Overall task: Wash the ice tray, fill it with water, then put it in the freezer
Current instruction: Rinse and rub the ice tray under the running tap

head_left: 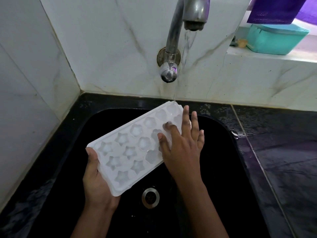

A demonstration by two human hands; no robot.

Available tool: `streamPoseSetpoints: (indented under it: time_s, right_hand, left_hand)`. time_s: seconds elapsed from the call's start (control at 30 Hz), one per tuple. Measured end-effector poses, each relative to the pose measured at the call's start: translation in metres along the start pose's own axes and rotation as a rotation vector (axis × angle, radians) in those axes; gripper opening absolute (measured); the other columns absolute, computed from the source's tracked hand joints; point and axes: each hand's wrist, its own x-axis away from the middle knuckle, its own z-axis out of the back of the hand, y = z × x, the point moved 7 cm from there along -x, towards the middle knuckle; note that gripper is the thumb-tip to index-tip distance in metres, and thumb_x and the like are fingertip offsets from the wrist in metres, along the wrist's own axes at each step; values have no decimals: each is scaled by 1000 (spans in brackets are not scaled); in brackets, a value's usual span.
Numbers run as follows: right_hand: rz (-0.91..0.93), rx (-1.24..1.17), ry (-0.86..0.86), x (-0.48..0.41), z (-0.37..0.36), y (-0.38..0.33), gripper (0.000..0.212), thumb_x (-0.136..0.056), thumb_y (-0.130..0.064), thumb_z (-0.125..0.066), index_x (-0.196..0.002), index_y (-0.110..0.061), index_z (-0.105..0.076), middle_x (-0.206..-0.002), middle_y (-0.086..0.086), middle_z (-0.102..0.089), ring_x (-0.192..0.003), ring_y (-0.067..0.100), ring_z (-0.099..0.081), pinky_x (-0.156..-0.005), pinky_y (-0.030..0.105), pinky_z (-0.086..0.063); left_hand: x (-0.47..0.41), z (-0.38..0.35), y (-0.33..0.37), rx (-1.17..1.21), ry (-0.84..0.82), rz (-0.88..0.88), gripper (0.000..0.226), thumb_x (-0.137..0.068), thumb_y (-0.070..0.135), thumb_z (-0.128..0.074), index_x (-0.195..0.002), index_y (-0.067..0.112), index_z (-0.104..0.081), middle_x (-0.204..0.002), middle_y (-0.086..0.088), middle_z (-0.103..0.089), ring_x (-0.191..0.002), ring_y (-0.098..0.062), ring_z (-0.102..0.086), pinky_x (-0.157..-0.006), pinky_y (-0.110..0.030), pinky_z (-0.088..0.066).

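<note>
A person stands at a black sink [221,169] set in a dark counter [283,160]. At seven o'clock, the left hand [96,179] grips the near end of a white ice tray [130,152], held tilted over the basin. The right hand [181,145] lies spread across the tray's far cups, fingers splayed. At twelve o'clock, the tap [193,14] runs water onto the tray's far edge.

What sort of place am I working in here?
Most likely a home kitchen sink corner. A wall-mounted tap runs water into a black sink with a drain, backed by pale marble-look wall tiles, and both hands are washing a white ice tray.
</note>
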Motion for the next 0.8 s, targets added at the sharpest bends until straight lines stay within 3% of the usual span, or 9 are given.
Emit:
streamPoseSetpoints:
  time_s: [0.07, 0.13, 0.2, 0.27, 0.37, 0.43, 0.6, 0.73, 0.8]
  right_hand:
    - [31, -22, -21, 0, -3, -3, 41, -86, -48, -34, -110, -28, -61, -158, 4, -13, -144, 18, 2, -110, 52, -8]
    - [38, 11, -18, 0, -1, 0, 38, -86, -50, -35, -105, -29, -61, -158, 3, -17, -145, 18, 0, -111, 52, -8]
    - [-17, 22, -12, -1, 2, 7, 34, -86, -53, -41, -98, -29, -61, -158, 2, -17, -145, 18, 0, -112, 51, -6]
    - [-39, 41, 11, -2, 4, 10, 33, -85, -53, -43, -96, -29, -62, -158, 3, -16, -145, 19, -2, -111, 51, -8]
    - [13, 37, 24, -1, 3, 4, 35, -86, -49, -39, -103, -30, -62, -158, 4, -15, -145, 19, -2, -110, 53, -12]
    - [36, 13, 22, -1, 3, 0, 30, -85, -43, -45, -102, -27, -65, -157, 4, -18, -144, 19, -3, -110, 52, -11]
    - [16, -96, 16, -4, 5, -1, 30, -84, -39, -48, -103, -23, -65, -158, 4, -15, -145, 20, -3, -110, 52, -11]
    - [2, -62, -57, -2, 1, -2, 39, -87, -48, -38, -112, -28, -61, -159, 1, -7, -145, 16, 6, -112, 49, -3]
    - [-15, 4, -77, -1, 0, 4, 37, -87, -52, -42, -111, -30, -62, -159, 1, -5, -145, 17, 9, -113, 49, 2]
  left_hand:
    - [-12, 6, 0, 37, -57, -10, 73, -100, 57, -18, -125, 4, -61, -135, -25, -51, -122, -38, -53, -91, -47, -50]
    - [-11, 7, -5, 42, -67, 36, 70, -98, 58, -21, -104, 14, -75, -120, -18, -65, -104, -31, -67, -70, -38, -58]
    - [-16, -5, -10, 97, -168, 76, 72, -99, 57, -19, -123, 5, -63, -135, -24, -53, -121, -38, -55, -90, -47, -51]
    - [-6, -4, -6, 50, -47, 47, 75, -100, 57, -17, -142, -2, -37, -148, -28, -30, -136, -43, -32, -108, -54, -31]
    - [-9, 3, -5, 22, -46, 5, 68, -96, 57, -23, -116, 10, -68, -128, -20, -60, -112, -34, -62, -76, -41, -56]
    - [-5, -9, -2, -38, -36, -44, 66, -92, 59, -25, -109, 15, -71, -120, -16, -66, -103, -31, -67, -66, -36, -58]
    - [-2, -12, 2, -50, -61, -52, 66, -92, 60, -26, -106, 16, -74, -119, -15, -67, -104, -31, -67, -67, -36, -58]
    - [-8, -6, 5, 3, -71, -30, 68, -98, 58, -22, -131, 9, -56, -137, -20, -52, -122, -35, -55, -86, -44, -53]
    - [-7, -8, 3, 4, -103, -24, 68, -98, 57, -21, -129, 8, -58, -133, -20, -56, -119, -35, -57, -85, -44, -54]
